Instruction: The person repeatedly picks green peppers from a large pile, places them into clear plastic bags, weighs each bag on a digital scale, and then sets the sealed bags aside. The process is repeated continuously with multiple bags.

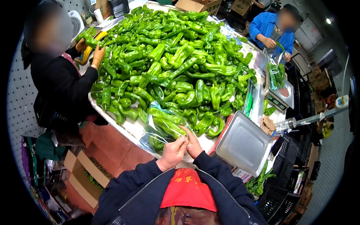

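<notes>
A clear plastic bag (153, 129) with several long green peppers inside rests at the near edge of the table (129, 127). My left hand (173, 153) is closed in a pinch on the bag's near end. Beside it, my right hand (192, 143) also grips the gathered plastic, its fingers partly hidden. Just beyond both hands spreads a large heap of loose green peppers (180, 63), some touching the bag. To the right of my hands sits a scale with a flat metal pan (245, 140), and nothing lies on that pan.
At the left, a person in dark clothes (62, 86) handles peppers. At the far right, a person in a blue jacket (260, 26) holds a bag of peppers (276, 73) over another scale (276, 98). An open cardboard box (87, 180) stands lower left; black crates (279, 200) lower right.
</notes>
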Demonstrator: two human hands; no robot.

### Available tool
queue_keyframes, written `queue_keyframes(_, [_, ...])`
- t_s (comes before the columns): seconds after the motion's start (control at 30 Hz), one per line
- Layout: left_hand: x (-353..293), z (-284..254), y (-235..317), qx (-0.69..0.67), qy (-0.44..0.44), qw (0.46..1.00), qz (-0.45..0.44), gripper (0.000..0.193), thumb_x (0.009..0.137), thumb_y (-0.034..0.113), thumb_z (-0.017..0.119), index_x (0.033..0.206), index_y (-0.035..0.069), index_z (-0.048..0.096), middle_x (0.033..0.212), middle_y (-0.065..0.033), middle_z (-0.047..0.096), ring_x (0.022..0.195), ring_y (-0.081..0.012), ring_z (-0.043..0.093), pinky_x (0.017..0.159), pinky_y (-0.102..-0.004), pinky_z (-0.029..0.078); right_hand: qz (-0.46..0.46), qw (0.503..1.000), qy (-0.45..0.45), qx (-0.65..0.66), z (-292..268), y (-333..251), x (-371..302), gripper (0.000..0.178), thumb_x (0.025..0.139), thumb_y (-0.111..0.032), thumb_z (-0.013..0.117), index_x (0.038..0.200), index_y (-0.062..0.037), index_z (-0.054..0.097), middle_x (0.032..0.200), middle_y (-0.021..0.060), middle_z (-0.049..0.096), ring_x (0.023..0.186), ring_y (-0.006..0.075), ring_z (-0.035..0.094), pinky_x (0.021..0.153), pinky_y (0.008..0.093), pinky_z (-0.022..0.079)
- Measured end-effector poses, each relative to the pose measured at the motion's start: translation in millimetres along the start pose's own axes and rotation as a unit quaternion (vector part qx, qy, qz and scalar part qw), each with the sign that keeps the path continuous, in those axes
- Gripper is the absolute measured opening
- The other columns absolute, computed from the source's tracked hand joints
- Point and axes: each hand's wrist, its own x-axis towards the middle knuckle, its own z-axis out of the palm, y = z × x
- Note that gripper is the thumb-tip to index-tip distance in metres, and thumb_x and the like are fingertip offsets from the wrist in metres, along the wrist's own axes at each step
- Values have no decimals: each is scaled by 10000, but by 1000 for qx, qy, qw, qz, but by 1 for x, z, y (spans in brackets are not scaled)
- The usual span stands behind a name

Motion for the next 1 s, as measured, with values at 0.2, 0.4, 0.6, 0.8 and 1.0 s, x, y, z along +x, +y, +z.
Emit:
queue_keyframes(0.2, [8,5,-5,25,-15,999,14,16,904,87,633,907,88,617,703,-165,625,635,-373,645,531,-424,482,10,996,84,-15,0,5,3,453,953,-158,640,1373,-30,525,1285,119,603,1176,207,563,997,303,446])
queue_keyframes(0.4, [13,1,2,60,-30,997,24,51,940,71,621,913,32,641,685,-167,620,590,-326,647,537,-360,481,190,924,-6,332,-13,2,11,425,950,-112,638,1355,-27,544,1151,59,615,973,111,582,854,254,485])
queue_keyframes(0.6, [18,-2,-1,84,-22,994,60,9,901,27,643,904,25,650,702,-176,624,629,-354,646,551,-382,488,-28,998,3,-51,13,6,25,398,908,-93,647,1304,-67,614,1101,77,598,1002,171,570,875,311,474])
queue_keyframes(0.8, [13,-4,-12,83,-49,995,33,61,897,38,653,958,36,659,729,-167,650,651,-330,678,555,-372,504,-14,962,181,-206,-3,9,18,514,871,-55,627,1376,-81,536,965,129,643,841,308,632,780,364,515])
queue_keyframes(1.0, [19,-2,-18,89,-59,994,37,64,902,36,638,960,43,663,723,-163,651,637,-333,670,549,-370,505,-65,944,94,-308,-12,7,50,570,847,-59,654,1394,-85,496,1149,215,643,976,386,636,833,421,519])
